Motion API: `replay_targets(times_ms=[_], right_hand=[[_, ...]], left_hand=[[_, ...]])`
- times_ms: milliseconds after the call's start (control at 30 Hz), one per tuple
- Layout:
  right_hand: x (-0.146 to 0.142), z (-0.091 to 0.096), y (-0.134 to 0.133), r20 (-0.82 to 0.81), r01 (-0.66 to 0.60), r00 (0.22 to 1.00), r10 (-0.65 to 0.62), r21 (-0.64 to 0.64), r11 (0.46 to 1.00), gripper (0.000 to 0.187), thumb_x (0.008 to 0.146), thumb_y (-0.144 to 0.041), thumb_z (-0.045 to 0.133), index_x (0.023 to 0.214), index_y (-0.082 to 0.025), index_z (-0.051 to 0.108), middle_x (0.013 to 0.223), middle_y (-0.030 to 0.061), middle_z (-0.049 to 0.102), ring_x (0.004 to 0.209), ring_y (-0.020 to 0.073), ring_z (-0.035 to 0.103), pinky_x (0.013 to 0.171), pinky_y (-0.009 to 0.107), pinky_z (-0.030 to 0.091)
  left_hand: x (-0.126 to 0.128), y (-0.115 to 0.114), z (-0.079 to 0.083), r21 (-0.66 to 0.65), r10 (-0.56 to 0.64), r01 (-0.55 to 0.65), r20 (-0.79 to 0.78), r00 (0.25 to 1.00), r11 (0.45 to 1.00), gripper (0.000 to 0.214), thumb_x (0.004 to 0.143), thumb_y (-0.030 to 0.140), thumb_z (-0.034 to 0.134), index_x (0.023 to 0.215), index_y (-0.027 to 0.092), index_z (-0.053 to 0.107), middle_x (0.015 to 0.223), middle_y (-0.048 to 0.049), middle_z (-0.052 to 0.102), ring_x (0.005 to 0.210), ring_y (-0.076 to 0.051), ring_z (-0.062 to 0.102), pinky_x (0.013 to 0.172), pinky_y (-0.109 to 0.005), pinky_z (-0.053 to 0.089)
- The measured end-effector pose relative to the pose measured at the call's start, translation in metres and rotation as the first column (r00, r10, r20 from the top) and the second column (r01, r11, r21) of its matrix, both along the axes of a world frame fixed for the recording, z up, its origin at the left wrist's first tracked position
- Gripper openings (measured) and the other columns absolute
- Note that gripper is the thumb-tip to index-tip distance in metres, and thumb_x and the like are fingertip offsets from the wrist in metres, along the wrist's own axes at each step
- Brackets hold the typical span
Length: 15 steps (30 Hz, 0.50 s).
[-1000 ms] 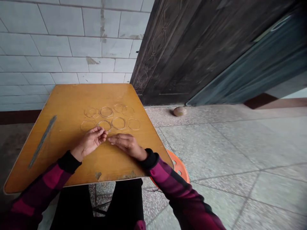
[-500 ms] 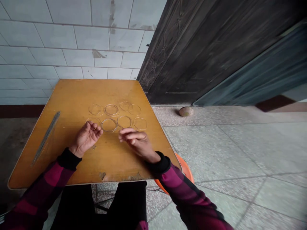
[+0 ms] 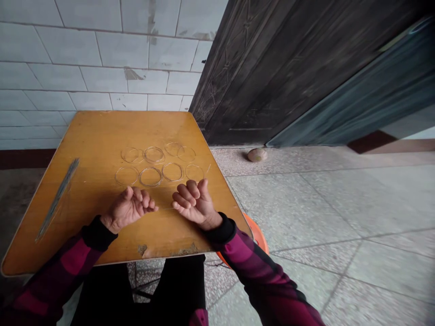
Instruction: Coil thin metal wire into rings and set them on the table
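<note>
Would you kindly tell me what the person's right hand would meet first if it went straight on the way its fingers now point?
The right hand would most likely meet the rightmost wire ring of the nearer row first, though depth is hard to judge from this view.

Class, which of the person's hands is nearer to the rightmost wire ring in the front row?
Right hand: just below the ring. Left hand: farther off, below and to the ring's left.

Varnished tabletop (image 3: 95,136) — two rows of wire rings (image 3: 150,186), a grey strip (image 3: 57,199).
</note>
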State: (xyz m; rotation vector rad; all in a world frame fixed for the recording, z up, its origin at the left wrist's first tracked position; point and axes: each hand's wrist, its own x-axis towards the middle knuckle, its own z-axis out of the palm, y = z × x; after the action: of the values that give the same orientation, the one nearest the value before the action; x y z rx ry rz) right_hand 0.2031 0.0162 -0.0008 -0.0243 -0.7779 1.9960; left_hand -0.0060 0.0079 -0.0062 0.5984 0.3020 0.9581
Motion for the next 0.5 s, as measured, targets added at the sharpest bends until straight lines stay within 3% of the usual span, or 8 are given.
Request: replay_targets(times_ms=[200, 367, 500], right_hand=[[-0.002, -0.009, 0.000, 0.099, -0.086, 0.992, 0.083, 0.025, 0.996, 0.044, 0.084, -0.049, 0.069, 0.059, -0.020, 0.048, 0.048, -0.0093, 0.041, 0.038, 0.0062, 0.043, 0.058, 0.024, 0.056], [-0.002, -0.013, 0.000, 0.161, -0.176, 0.975, 0.155, 0.124, 0.977, 0.055, 0.091, -0.055, 0.058, 0.053, -0.017, 0.052, 0.050, -0.0065, 0.046, 0.039, 0.0055, 0.049, 0.062, 0.025, 0.055], [0.002, -0.012, -0.001, 0.202, -0.169, 0.966, 0.160, 0.029, 0.985, 0.026, 0.088, -0.042, 0.068, 0.079, -0.018, 0.069, 0.054, -0.0080, 0.054, 0.039, 0.0028, 0.046, 0.061, 0.022, 0.055]], left_hand=[[0.004, -0.004, 0.005, -0.019, -0.023, 0.021, -0.065, 0.998, 1.000, 0.044, 0.072, 0.053, 0.077, 0.053, 0.019, 0.056, 0.046, 0.0031, 0.041, 0.052, -0.013, 0.049, 0.060, -0.032, 0.053], [0.003, -0.005, 0.001, -0.025, -0.072, 0.071, -0.060, 0.996, 0.997, 0.034, 0.073, 0.044, 0.079, 0.058, 0.019, 0.062, 0.045, 0.0056, 0.035, 0.045, -0.009, 0.039, 0.054, -0.026, 0.046], [0.004, -0.004, 0.002, 0.007, -0.085, 0.086, -0.086, 0.993, 0.996, 0.034, 0.074, 0.042, 0.078, 0.057, 0.017, 0.062, 0.044, 0.0058, 0.037, 0.042, -0.007, 0.035, 0.049, -0.022, 0.038]])
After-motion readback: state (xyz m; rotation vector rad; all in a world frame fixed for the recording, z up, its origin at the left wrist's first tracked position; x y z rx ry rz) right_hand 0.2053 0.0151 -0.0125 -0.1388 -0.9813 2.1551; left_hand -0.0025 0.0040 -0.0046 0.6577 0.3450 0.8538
